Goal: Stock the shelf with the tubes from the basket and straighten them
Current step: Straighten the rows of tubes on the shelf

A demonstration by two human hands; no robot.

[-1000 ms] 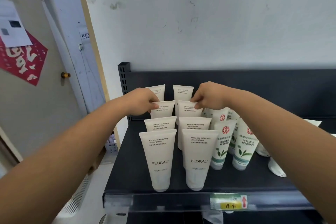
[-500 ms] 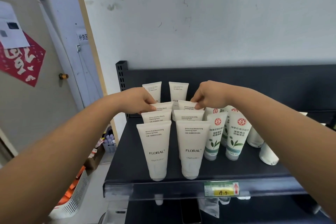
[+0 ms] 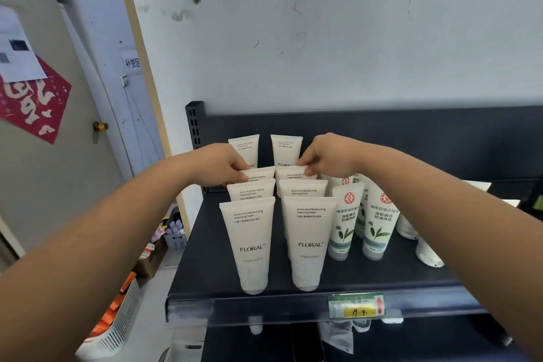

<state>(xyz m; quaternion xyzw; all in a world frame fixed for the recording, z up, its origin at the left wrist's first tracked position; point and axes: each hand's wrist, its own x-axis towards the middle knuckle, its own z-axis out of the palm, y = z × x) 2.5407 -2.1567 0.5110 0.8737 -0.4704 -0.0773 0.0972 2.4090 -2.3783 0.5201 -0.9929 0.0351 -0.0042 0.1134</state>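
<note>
Two rows of white FLORAL tubes stand upright on the dark shelf (image 3: 205,267), the front pair (image 3: 252,244) (image 3: 307,241) near the edge. My left hand (image 3: 219,163) pinches the top edge of the third tube in the left row (image 3: 260,175). My right hand (image 3: 329,154) pinches the top of the third tube in the right row (image 3: 293,175). Two more tubes (image 3: 245,147) (image 3: 286,148) stand behind, against the back panel. The white basket (image 3: 117,329) sits on the floor at lower left.
Green-tea tubes (image 3: 343,223) (image 3: 379,220) stand right of the FLORAL rows, and other white tubes (image 3: 427,253) lie further right. A price label (image 3: 355,307) is on the shelf's front rail. A door with a red paper sign (image 3: 32,106) is at left.
Both hands have stayed on the third-row tubes; those tubes have shifted slightly forward, closer to the second row. The view has dropped a little.
</note>
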